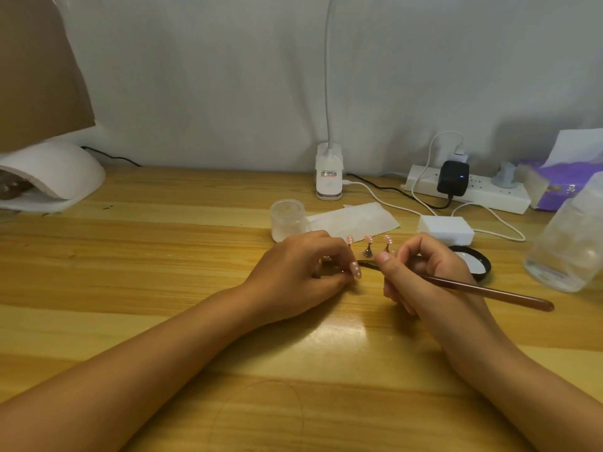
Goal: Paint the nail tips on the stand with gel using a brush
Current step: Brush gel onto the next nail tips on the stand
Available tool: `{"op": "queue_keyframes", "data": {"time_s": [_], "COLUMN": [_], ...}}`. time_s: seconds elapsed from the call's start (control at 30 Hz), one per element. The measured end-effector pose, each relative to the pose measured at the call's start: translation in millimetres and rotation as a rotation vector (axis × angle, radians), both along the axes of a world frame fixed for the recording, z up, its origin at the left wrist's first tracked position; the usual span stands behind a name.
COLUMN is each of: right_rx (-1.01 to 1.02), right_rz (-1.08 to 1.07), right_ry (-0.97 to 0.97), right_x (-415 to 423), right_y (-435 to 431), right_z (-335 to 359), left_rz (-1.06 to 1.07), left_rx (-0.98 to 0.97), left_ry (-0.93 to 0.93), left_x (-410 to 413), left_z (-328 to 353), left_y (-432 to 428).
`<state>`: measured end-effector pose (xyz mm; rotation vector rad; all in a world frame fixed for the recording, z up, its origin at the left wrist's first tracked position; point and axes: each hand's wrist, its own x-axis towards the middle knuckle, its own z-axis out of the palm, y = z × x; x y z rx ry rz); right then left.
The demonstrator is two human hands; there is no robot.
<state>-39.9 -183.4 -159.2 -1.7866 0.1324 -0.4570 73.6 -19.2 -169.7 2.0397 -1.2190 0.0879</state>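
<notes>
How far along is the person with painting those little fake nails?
Done, it seems: three pink nail tips stand on pegs behind the hands, and look coated. In hand: the left hand pinches a pink, white-dotted nail tip, while the right hand grips the brush aimed at it. Left: finishing this tip; whether more wait, I cannot tell.

left hand (pixel 301 269) pinches a pink nail tip (pixel 356 270); right hand (pixel 421 270) holds the brush (pixel 489 292) beside it.

Both forearms bare, no sleeves, rings or watch.
</notes>
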Motion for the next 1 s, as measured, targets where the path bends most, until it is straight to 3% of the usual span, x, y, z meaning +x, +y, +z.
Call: {"op": "queue_keyframes", "data": {"time_s": [0.63, 0.87, 1.0], "right_rx": [-0.217, -0.037, -0.136], "right_rz": [0.058, 0.026, 0.05], "right_ry": [0.041, -0.01, 0.011], "right_x": [2.0, 3.2, 3.8], "right_y": [-1.3, -2.8, -2.6], "right_z": [-2.0, -2.5, -4.4], "left_rz": [0.002, 0.016, 0.033], "left_rx": [0.004, -0.001, 0.02], "left_ry": [0.014, 0.013, -0.003], "left_x": [-1.1, -2.2, -3.0], "left_z": [0.9, 1.3, 2.0], "left_y": [0.0, -0.3, -0.9]}}
